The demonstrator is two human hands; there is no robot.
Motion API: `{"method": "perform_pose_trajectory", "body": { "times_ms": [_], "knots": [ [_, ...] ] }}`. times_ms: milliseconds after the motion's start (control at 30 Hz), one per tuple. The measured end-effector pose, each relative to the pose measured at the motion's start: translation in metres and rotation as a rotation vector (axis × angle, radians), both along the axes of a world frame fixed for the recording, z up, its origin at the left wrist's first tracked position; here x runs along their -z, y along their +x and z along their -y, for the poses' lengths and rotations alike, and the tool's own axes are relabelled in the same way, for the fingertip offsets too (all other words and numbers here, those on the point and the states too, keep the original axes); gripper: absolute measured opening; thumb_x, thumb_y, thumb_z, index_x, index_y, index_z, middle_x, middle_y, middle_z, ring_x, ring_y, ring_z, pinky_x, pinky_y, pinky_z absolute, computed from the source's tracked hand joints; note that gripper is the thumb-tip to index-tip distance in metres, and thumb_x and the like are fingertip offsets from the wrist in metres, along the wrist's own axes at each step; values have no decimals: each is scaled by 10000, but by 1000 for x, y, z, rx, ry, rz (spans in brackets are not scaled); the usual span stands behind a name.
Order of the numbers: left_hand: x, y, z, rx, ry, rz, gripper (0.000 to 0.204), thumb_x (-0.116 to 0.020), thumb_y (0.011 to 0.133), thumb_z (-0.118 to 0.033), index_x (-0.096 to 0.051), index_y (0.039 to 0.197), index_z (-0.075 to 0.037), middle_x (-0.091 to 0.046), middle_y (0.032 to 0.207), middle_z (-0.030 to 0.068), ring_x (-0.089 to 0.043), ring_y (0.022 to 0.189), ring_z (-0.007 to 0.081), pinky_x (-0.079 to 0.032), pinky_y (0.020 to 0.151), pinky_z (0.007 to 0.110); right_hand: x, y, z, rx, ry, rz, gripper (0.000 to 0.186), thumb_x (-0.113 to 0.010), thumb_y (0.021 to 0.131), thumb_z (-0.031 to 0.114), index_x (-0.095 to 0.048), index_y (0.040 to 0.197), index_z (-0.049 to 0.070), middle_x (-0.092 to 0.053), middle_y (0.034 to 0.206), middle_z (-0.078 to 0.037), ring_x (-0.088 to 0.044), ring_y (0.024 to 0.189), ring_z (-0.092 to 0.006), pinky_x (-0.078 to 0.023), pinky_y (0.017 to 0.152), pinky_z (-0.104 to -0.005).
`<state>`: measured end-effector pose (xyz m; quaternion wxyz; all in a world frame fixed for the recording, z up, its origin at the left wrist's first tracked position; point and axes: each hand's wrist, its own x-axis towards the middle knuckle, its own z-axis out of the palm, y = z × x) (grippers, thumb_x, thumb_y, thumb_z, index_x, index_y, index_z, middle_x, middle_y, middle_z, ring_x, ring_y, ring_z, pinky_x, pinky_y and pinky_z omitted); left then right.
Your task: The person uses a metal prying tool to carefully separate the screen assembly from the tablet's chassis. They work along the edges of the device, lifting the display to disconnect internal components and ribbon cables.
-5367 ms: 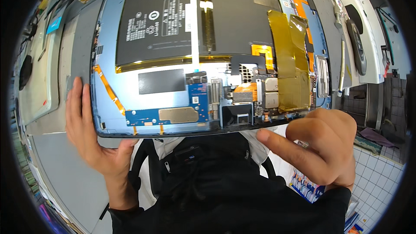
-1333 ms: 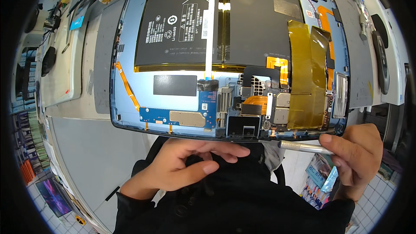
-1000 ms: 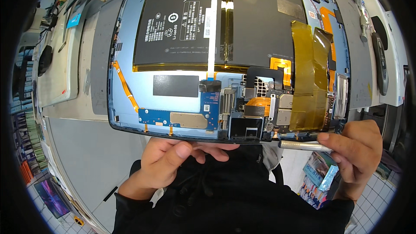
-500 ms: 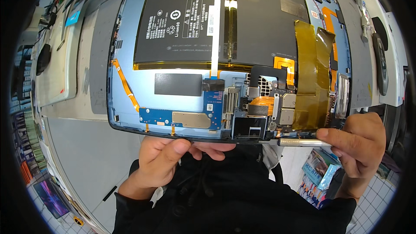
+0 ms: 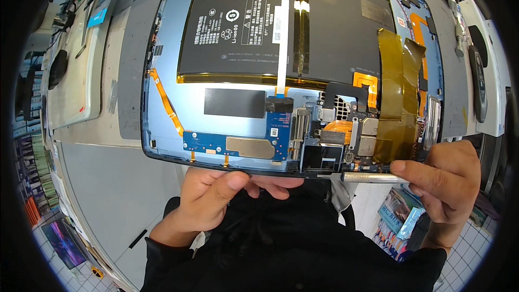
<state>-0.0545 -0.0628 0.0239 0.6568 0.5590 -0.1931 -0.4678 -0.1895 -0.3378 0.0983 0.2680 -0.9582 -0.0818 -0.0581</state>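
The opened tablet (image 5: 189,107) lies in front of both hands, its long axis running from the left hand's side across to the right hand's side. Its near edge is toward the wearer, and the exposed black battery (image 5: 232,48) fills much of the part farther from the hands. A blue circuit board (image 5: 208,141) sits just beyond the left hand, and amber film (image 5: 394,103) stretches away from the right hand.

The left hand (image 5: 213,194) holds the near edge, thumb against it and fingers underneath. The right hand (image 5: 446,178) pinches a slim metal tool (image 5: 373,177) between thumb and fingers. The tool's long axis runs nearly parallel to the near edge, and its thin end points toward the left hand, right at that edge; whether it touches is hard to tell.

Compared with half a second ago, the tool has slid along the edge toward the left hand, while the left hand keeps much the same hold. Just over a second ago that hand was half open below the edge. Over five seconds ago it was at the tablet's left side.
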Motion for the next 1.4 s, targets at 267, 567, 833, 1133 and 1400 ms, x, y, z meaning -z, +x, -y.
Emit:
{"method": "perform_pose_trajectory", "body": {
  "times_ms": [267,567,833,1133,1400],
  "knots": [
    [3,4,-5,58,-54,-77,507,-412,1021,-370,-540,1241,68,-665,1150,224,-683,965,210,-460,704,216,0,-2,-10,83,-42,-13,273,-650,788,309,-768,986,162,-349,524,38,-353,432,-103,-252,435,-294],
    [2,4,-4,54,-47,-104,517,-430,1015,-384,-530,1259,60,-664,1154,223,-685,963,214,-458,713,219,-3,4,-15,62,-87,-53,279,-640,823,340,-759,1012,173,-337,526,36,-348,428,-99,-266,429,-289],
    [1,2,-1,10,0,-19,591,-467,980,-464,-541,1201,79,-677,1046,268,-705,842,278,-498,660,260,-7,-1,-6,62,-84,-71,260,-651,800,294,-763,990,157,-378,530,30,-367,438,-108,-269,449,-292],
    [6,7,-6,75,-86,-76,502,-425,1019,-361,-524,1275,60,-661,1165,219,-684,961,209,-460,729,222,-2,4,-3,-17,-38,-16,352,-737,683,146,-744,1034,145,-372,502,20,-394,379,-104,-316,369,-271],
    [2,4,-1,18,5,-27,591,-455,983,-465,-536,1214,73,-679,1052,257,-709,848,265,-493,656,248,0,10,-9,-20,-35,-20,360,-735,708,156,-742,1067,147,-337,502,26,-358,376,-105,-284,362,-279]
  ]
}}
